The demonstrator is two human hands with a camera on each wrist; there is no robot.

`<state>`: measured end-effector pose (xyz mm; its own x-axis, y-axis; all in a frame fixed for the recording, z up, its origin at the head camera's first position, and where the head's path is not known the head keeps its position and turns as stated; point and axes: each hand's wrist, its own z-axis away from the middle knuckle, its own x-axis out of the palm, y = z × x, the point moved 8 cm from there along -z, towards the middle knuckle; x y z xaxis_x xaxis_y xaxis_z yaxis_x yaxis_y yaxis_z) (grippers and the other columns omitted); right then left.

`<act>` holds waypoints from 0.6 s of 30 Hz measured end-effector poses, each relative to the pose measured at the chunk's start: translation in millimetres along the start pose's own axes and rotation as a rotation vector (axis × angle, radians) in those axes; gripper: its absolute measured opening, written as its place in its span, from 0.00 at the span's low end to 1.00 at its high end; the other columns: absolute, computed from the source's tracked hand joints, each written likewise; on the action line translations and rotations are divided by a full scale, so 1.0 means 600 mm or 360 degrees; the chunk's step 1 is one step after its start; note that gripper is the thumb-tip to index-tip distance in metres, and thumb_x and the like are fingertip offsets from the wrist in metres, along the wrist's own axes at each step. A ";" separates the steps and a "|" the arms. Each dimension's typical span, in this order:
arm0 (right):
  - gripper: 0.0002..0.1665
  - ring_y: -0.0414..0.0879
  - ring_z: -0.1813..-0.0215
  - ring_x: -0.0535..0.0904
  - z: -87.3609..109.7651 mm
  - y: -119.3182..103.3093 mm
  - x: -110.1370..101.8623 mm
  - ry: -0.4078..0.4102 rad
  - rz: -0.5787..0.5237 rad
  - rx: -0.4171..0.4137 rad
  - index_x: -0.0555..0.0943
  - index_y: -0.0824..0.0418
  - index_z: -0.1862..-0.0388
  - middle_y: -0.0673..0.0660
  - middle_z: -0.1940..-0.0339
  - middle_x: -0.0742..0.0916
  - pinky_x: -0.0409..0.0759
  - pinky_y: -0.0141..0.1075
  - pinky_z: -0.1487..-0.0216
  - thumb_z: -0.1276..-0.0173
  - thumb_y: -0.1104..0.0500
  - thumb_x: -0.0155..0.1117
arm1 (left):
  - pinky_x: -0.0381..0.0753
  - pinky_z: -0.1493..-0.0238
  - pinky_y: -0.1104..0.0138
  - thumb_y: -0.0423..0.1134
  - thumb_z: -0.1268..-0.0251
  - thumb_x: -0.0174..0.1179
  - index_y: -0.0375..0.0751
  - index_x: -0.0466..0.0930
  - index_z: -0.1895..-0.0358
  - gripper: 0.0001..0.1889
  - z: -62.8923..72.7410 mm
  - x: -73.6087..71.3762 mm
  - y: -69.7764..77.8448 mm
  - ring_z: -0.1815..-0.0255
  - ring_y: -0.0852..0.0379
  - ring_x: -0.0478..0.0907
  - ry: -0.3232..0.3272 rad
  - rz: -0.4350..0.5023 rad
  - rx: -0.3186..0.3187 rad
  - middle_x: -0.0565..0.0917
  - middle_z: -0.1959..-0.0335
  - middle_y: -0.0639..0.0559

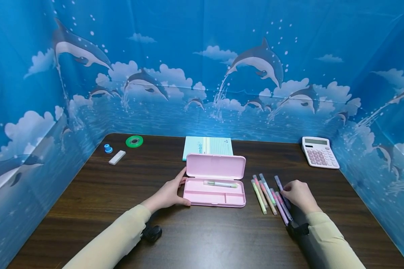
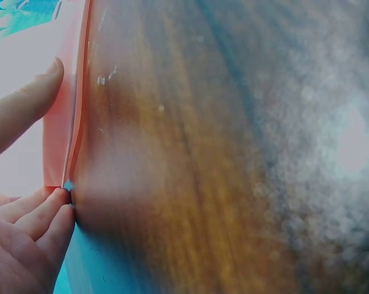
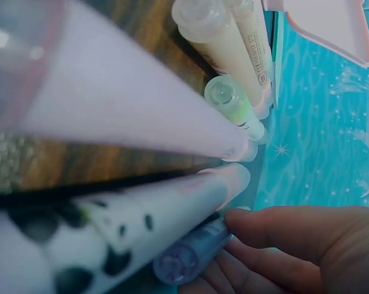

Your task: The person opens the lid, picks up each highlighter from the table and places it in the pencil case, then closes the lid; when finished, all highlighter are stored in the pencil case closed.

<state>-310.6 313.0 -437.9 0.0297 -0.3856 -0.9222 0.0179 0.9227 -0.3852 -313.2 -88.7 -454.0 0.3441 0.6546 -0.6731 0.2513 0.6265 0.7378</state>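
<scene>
A pink pencil case (image 1: 202, 200) lies with its lid (image 1: 216, 166) raised, and one capped marker (image 1: 221, 184) rests in its long rear compartment. My left hand (image 1: 168, 193) holds the case's left end, thumb at the front corner and fingers farther back; the left wrist view shows the thumb (image 2: 31, 104) against its wall. To the right, my right hand (image 1: 300, 195) pinches a purple marker (image 1: 278, 182) between thumb and fingers, its end (image 3: 178, 263) visible in the right wrist view. Beside it several other markers (image 1: 260, 197) lie loosely together, one with a panda print (image 3: 111, 239).
Behind the case lies a light-blue notebook (image 1: 208, 145). A calculator (image 1: 320, 152) sits at the back right. Green tape (image 1: 134, 141), a white eraser-like block (image 1: 117, 157) and a small blue object (image 1: 108, 148) are at the back left. A dolphin-print curtain (image 1: 202, 74) surrounds the table.
</scene>
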 end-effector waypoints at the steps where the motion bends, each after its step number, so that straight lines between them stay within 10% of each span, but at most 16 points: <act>1: 0.11 0.46 0.76 0.76 0.000 0.000 0.001 -0.0007 0.0001 0.0008 0.84 0.73 0.70 0.62 0.75 0.85 0.77 0.38 0.75 0.41 0.63 0.65 | 0.64 0.33 0.53 0.46 0.57 0.76 0.43 0.37 0.23 0.63 0.000 0.000 0.000 0.31 0.47 0.66 0.0002 0.0000 0.0001 0.68 0.32 0.39; 18: 0.08 0.48 0.72 0.75 0.005 -0.020 -0.014 0.0121 0.0003 -0.0039 0.82 0.66 0.66 0.58 0.73 0.83 0.75 0.43 0.71 0.43 0.62 0.66 | 0.63 0.32 0.52 0.47 0.57 0.76 0.44 0.37 0.23 0.63 -0.001 0.000 -0.003 0.31 0.47 0.65 -0.0004 0.0000 0.0001 0.67 0.32 0.39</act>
<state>-308.2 305.0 -425.2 -0.0462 -0.3831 -0.9226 -0.0063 0.9236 -0.3832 -314.0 -89.5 -455.2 0.3463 0.6538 -0.6727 0.2517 0.6260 0.7380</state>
